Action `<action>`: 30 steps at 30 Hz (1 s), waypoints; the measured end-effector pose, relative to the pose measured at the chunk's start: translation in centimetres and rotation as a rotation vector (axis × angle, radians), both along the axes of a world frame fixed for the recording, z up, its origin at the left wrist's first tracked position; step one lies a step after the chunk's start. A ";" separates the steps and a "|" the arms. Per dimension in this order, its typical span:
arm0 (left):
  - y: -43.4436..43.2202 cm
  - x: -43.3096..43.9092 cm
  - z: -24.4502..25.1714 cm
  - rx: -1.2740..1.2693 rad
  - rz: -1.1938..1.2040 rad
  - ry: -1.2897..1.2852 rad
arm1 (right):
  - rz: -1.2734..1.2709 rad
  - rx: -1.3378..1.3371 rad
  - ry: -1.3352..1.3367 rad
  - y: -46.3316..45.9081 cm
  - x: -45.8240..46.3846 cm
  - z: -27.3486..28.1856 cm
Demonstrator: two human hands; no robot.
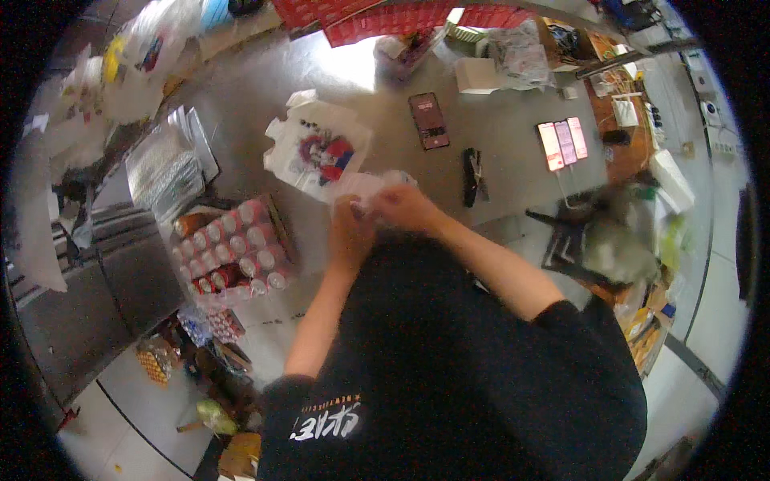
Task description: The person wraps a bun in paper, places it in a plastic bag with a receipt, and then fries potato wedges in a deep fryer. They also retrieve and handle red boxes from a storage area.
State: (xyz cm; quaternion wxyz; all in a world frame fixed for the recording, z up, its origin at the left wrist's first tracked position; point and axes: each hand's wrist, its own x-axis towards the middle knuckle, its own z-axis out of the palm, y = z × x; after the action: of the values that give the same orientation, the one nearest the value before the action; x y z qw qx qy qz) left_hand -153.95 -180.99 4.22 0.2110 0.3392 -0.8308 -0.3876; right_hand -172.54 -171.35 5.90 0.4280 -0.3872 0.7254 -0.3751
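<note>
My left hand (352,223) and my right hand (404,207) are close together at the table's near edge. Both have their fingers closed on a thin translucent plastic sheet or bag (358,183), blurred by motion. Just beyond it lies a flat white printed piece (313,135) with notched edges and a red and blue picture; whether it is plastic or card I cannot tell. The translucent plastic overlaps its near corner in the view.
Film-wrapped drink cans (231,240) stand at the left, near silvery padded envelopes (165,165). To the right are a dark phone (429,120), a black tool-like object (472,177) and several lit phones (562,144). A white box (476,75) sits farther back.
</note>
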 end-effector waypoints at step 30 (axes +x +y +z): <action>-1.8 -1.2 1.9 0.741 0.201 0.122 | 0.585 -0.273 0.492 -3.4 -7.5 4.2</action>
State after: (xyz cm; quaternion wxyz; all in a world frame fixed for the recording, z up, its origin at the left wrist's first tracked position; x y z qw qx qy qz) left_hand -155.14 -182.81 6.09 0.1603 0.4486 -0.5829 -0.6583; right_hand -180.00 -174.74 10.07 0.2752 -0.7087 0.6089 -0.2264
